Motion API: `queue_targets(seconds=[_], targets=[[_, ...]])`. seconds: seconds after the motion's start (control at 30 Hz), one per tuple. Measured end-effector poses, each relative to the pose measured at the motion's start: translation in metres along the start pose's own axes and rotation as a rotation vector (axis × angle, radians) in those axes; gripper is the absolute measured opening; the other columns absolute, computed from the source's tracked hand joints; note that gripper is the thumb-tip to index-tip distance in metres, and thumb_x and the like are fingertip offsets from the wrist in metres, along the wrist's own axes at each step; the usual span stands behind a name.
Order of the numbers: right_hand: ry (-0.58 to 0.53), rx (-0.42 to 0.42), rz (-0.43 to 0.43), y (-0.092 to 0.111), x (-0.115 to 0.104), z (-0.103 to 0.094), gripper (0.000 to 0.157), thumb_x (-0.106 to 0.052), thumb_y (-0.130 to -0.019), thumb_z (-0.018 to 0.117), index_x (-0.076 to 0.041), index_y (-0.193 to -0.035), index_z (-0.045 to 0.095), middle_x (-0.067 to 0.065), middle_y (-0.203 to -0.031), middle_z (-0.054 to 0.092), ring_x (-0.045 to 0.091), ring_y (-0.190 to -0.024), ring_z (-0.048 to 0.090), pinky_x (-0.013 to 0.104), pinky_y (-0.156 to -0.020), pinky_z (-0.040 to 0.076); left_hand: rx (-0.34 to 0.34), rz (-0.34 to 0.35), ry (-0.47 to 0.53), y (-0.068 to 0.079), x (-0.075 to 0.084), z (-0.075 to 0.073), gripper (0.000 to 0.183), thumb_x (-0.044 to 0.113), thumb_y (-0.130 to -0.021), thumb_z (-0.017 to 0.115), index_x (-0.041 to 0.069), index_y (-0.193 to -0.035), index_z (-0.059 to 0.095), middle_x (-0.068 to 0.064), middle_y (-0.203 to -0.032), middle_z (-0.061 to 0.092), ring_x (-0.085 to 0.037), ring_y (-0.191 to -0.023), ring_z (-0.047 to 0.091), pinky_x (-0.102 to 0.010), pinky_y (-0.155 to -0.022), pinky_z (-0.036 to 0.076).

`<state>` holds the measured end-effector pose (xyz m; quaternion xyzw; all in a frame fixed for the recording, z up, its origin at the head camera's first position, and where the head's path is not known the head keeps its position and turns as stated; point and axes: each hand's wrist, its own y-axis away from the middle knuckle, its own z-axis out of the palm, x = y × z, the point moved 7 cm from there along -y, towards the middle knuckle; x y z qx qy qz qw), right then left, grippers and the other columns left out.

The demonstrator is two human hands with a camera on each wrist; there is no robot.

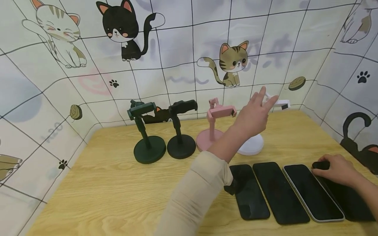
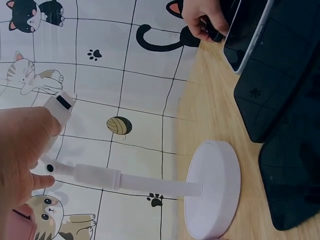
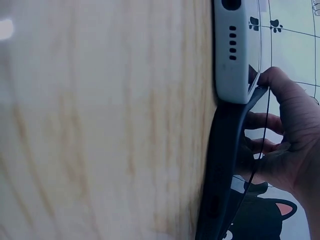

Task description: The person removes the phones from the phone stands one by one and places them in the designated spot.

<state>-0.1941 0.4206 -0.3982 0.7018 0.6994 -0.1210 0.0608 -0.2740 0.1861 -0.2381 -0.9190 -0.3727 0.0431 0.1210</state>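
My left hand (image 1: 254,113) is at the clamp (image 2: 60,107) of a white phone stand and grips it, hiding part of it. The stand's round white base (image 1: 251,145) rests on the table under that hand. At the far right, my right hand (image 1: 339,170) grips the top end of a black phone (image 1: 349,196), thumb across its face. In the right wrist view the same black phone (image 3: 217,165) shows edge-on, with that hand's fingers (image 3: 287,90) at its edge. Left of it lies a phone with a pale frame (image 1: 313,193).
Two more dark phones (image 1: 279,193) lie in the row, the leftmost partly behind my left sleeve (image 1: 195,193). A pink stand (image 1: 209,136), a black stand (image 1: 181,147) and a dark green stand (image 1: 149,150) line the back. A cat-print cloth (image 1: 177,42) hangs behind the table.
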Motion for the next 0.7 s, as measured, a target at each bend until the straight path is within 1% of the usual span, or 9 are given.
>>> queue_targets(seconds=[0.07, 0.13, 0.2, 0.3, 0.4, 0.5, 0.53, 0.6, 0.7], targets=[[0.000, -0.011, 0.016, -0.001, 0.003, -0.001, 0.049, -0.029, -0.070, 0.071, 0.014, -0.089, 0.056, 0.028, -0.080, 0.057, 0.043, -0.074, 0.053, 0.049, -0.054, 0.038, 0.003, 0.027, -0.014, 0.008, 0.002, 0.000, 0.058, 0.025, -0.094, 0.043, 0.028, -0.145, 0.015, -0.007, -0.151, 0.000, -0.020, -0.136, 0.012, -0.018, -0.082, 0.045], [-0.003, -0.029, 0.027, -0.003, 0.006, -0.001, 0.050, -0.029, -0.072, 0.070, 0.015, -0.090, 0.055, 0.030, -0.082, 0.057, 0.044, -0.075, 0.053, 0.053, -0.055, 0.038, 0.018, 0.075, -0.035, 0.021, 0.004, 0.000, 0.057, 0.025, -0.094, 0.044, 0.025, -0.145, 0.017, -0.011, -0.150, 0.005, -0.023, -0.135, 0.017, -0.022, -0.090, 0.041], [0.000, -0.038, 0.027, -0.004, 0.007, 0.000, 0.050, -0.029, -0.073, 0.069, 0.015, -0.091, 0.054, 0.030, -0.083, 0.057, 0.045, -0.076, 0.053, 0.054, -0.056, 0.037, 0.022, 0.120, -0.048, 0.040, 0.004, 0.004, 0.057, 0.027, -0.093, 0.045, 0.022, -0.144, 0.020, -0.014, -0.149, 0.008, -0.025, -0.134, 0.022, -0.025, -0.095, 0.038], [0.003, -0.040, 0.026, -0.004, 0.010, 0.001, 0.050, -0.029, -0.073, 0.069, 0.015, -0.092, 0.054, 0.031, -0.085, 0.057, 0.047, -0.077, 0.052, 0.055, -0.057, 0.035, 0.010, 0.164, -0.032, 0.075, -0.004, 0.012, 0.057, 0.028, -0.091, 0.051, 0.019, -0.142, 0.028, -0.017, -0.147, 0.016, -0.027, -0.130, 0.029, -0.027, -0.098, 0.035], [0.008, -0.022, 0.032, -0.001, 0.017, 0.000, 0.048, -0.029, -0.073, 0.070, 0.014, -0.090, 0.055, 0.031, -0.084, 0.057, 0.047, -0.077, 0.052, 0.056, -0.058, 0.032, -0.086, 0.178, 0.067, 0.112, -0.017, 0.023, 0.056, 0.029, -0.089, 0.055, 0.017, -0.140, 0.033, -0.016, -0.146, 0.020, -0.025, -0.131, 0.028, -0.028, -0.103, 0.028], [0.021, 0.012, 0.042, 0.003, 0.025, -0.003, 0.046, -0.026, -0.071, 0.071, 0.014, -0.087, 0.055, 0.031, -0.083, 0.057, 0.048, -0.075, 0.051, 0.058, -0.060, 0.030, -0.197, 0.167, 0.228, 0.146, -0.034, 0.031, 0.056, 0.028, -0.089, 0.056, 0.015, -0.139, 0.035, -0.013, -0.146, 0.023, -0.021, -0.132, 0.025, -0.028, -0.103, 0.028], [0.031, 0.021, 0.045, 0.004, 0.027, -0.004, 0.047, -0.026, -0.070, 0.072, 0.014, -0.087, 0.055, 0.031, -0.082, 0.057, 0.048, -0.075, 0.051, 0.058, -0.061, 0.030, -0.215, 0.164, 0.271, 0.156, -0.039, 0.032, 0.057, 0.028, -0.089, 0.056, 0.013, -0.139, 0.035, -0.012, -0.146, 0.023, -0.020, -0.132, 0.025, -0.028, -0.103, 0.028], [0.047, 0.045, 0.048, 0.006, 0.029, -0.006, 0.046, -0.025, -0.069, 0.072, 0.015, -0.086, 0.055, 0.030, -0.080, 0.057, 0.049, -0.075, 0.051, 0.058, -0.061, 0.030, -0.222, 0.138, 0.360, 0.175, -0.051, 0.033, 0.061, 0.031, -0.090, 0.055, 0.012, -0.141, 0.029, -0.010, -0.146, 0.022, -0.019, -0.133, 0.025, -0.029, -0.103, 0.029], [0.078, 0.100, 0.035, 0.007, 0.020, -0.013, 0.045, -0.024, -0.070, 0.072, 0.015, -0.085, 0.054, 0.031, -0.081, 0.056, 0.048, -0.076, 0.048, 0.059, -0.065, 0.028, -0.184, 0.067, 0.455, 0.198, -0.069, 0.032, 0.069, 0.038, -0.090, 0.051, 0.013, -0.145, 0.016, -0.009, -0.148, 0.016, -0.020, -0.134, 0.021, -0.035, -0.103, 0.029]])
